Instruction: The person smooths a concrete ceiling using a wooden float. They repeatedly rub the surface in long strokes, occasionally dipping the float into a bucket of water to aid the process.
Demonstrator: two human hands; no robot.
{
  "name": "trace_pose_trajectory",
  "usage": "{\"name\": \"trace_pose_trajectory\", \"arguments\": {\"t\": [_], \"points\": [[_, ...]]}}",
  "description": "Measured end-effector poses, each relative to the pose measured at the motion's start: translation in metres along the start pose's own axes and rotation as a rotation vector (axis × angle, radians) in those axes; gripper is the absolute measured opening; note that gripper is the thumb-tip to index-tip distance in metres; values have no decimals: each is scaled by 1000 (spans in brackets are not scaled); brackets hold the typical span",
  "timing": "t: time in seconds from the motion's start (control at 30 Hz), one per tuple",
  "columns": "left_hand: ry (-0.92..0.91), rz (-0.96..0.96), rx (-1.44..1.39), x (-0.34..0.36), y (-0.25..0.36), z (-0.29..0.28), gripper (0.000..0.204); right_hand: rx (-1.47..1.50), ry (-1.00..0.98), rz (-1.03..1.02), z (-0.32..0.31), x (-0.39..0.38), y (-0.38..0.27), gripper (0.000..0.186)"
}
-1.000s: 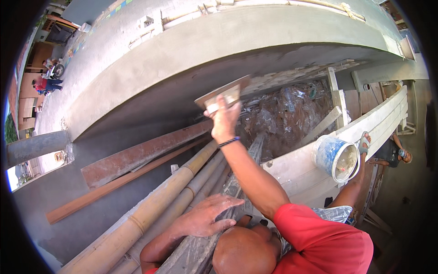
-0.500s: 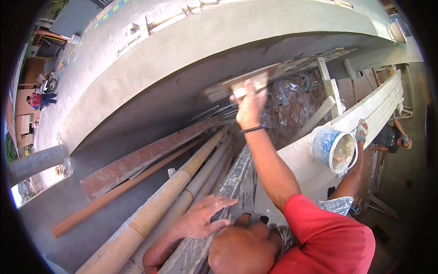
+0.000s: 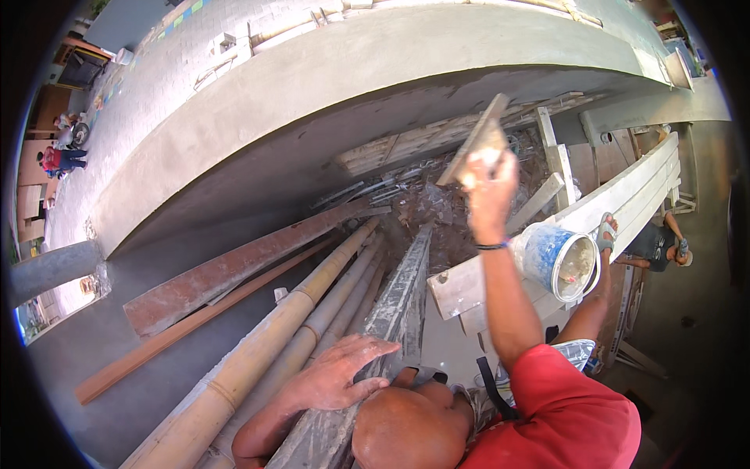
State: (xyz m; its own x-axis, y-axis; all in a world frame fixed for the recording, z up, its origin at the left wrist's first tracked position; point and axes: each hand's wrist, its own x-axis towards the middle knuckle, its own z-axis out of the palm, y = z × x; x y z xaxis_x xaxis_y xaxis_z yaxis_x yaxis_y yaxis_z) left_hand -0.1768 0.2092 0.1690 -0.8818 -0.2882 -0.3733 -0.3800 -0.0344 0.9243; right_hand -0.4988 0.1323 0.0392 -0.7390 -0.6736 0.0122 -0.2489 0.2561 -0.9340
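Observation:
My right hand, a dark band on its wrist, grips a flat plastering float, tilted and blurred, just below the shaded underside of a curved concrete ledge. At the lower middle, my left hand lies with fingers apart on a weathered, plaster-smeared beam. Beside my right forearm, a blue and white bucket with grey material inside is at the pale plank. A bald head and red-clad shoulder fill the bottom; a leg in a grey sandal reaches the plank.
Bamboo poles and long timber boards lie diagonally at left. Wooden braces stand over rubble and plastic. Another person is at the right; people by a motorbike are on the paved ground at far left.
My right hand and the float have moved right, and the float has turned to a steeper angle. My left hand stays on the beam. The whole view has shifted slightly.

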Motion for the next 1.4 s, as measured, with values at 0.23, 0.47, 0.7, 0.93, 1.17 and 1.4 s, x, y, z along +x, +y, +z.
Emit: {"name": "trace_pose_trajectory", "arguments": {"t": [0.23, 0.47, 0.7, 0.93, 1.17, 1.4], "points": [[4, 7, 61, 2, 0, 0, 54, -580, -202, -701, -99, 137, -112, 47], [-14, -1, 43, 2, 3, -2, 54, -886, -616, -1085, -59, 187, -149, 45], [7, 5, 39, 0, 2, -2, 54, -965, -896, -1092, -8, 188, -158, 47], [-35, 30, 14, 5, 2, -3, 55, -1146, -387, -1286, -36, 352, -98, 51], [6, 7, 46, 1, 0, -1, 54, -245, -205, -534, -64, 230, -154, 42], [-14, -8, 39, 2, 2, -2, 53, 699, -40, 126, -18, 65, -47, 36]]}}
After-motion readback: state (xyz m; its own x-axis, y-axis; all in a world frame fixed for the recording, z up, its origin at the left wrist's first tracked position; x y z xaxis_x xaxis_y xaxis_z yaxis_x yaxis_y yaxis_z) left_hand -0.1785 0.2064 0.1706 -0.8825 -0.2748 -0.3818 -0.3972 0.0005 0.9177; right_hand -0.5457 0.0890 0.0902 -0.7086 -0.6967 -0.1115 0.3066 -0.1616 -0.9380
